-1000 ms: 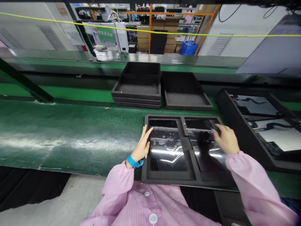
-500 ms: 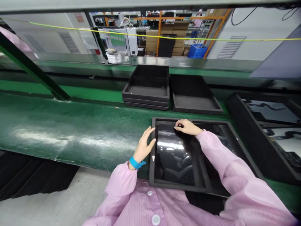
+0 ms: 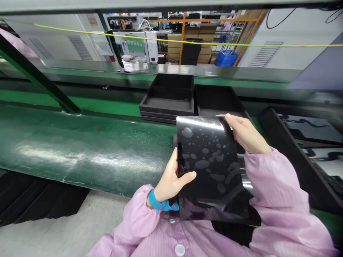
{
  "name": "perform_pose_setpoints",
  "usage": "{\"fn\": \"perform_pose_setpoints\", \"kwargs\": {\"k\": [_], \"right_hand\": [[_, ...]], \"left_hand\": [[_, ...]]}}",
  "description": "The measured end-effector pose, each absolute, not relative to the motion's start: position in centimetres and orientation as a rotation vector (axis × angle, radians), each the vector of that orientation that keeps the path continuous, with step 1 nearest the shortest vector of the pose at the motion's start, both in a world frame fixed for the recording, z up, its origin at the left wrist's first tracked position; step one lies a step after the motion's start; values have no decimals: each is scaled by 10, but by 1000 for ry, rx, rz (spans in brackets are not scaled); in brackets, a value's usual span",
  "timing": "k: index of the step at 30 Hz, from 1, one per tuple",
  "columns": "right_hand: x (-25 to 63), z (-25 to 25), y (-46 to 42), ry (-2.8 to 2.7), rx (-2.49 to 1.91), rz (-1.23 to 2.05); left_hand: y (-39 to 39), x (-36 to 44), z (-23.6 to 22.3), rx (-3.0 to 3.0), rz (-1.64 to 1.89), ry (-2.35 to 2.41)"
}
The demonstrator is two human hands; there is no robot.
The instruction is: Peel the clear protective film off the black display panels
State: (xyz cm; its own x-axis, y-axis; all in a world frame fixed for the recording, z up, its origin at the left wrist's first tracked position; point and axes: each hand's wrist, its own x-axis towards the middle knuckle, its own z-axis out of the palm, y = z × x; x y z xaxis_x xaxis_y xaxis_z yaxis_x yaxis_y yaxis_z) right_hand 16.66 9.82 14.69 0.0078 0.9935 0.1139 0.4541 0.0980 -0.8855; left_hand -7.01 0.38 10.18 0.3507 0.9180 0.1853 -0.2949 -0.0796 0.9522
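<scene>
A glossy black display panel (image 3: pixel 211 185), its face dotted with bubble-like marks under what looks like film, is held up in front of my body. My left hand (image 3: pixel 174 178) grips its left edge, thumb across the front and a blue band at the wrist. At the upper right corner my right hand (image 3: pixel 245 132) pinches the panel, its other fingers partly hidden behind. The black foam tray (image 3: pixel 175 140) lies beneath, mostly covered by the panel and my hands.
Stacked black foam trays (image 3: pixel 167 107) stand at the back of the green bench (image 3: pixel 107 157), with another tray (image 3: pixel 217 100) beside them. On the right, a black tray (image 3: pixel 302 157) holds panels with dark cables. A green post (image 3: pixel 37 75) slants at the left.
The panel has come up out of the foam tray and is now raised. My left hand has closed on its left edge; my right hand has moved right to the upper right corner.
</scene>
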Motion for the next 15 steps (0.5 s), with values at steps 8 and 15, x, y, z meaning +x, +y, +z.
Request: {"fn": "perform_pose_setpoints", "kwargs": {"k": [8, 15], "right_hand": [[138, 155, 48, -1711, -1162, 164], [148, 166, 14, -1331, -831, 969]], "left_hand": [[-9, -69, 123, 1176, 1221, 680], [-13, -77, 140, 1046, 1277, 524]]}}
